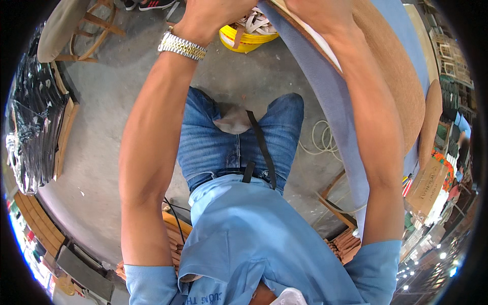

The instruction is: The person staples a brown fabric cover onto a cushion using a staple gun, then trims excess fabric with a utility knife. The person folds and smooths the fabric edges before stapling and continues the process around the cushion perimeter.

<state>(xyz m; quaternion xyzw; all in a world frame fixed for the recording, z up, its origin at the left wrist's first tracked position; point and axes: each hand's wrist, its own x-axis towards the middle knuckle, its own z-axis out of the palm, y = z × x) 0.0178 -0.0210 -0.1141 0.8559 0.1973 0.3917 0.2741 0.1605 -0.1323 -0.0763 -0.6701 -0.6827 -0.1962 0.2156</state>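
Observation:
Both my arms stretch up past the upper edge of the head view. My left hand (216, 14), with a gold-and-silver watch (183, 46) at the wrist, is cut off at the top, so its fingers do not show. Just to its right, my right hand (323, 14) is at the edge of a brown fabric-covered panel (389, 61) with a white strip (328, 51) along its side. Its fingers are also out of the picture. Blue-grey cloth (325, 96) lies beneath the brown panel and hangs over the near side.
A yellow tub (249, 40) of pale strips stands on the concrete floor (107, 101) beyond my knees. A wooden chair frame (94, 25) is at far left, above a black plastic-wrapped stack (35, 112). A pale hose (323, 140) coils on the floor; a cardboard box (427, 185) sits right.

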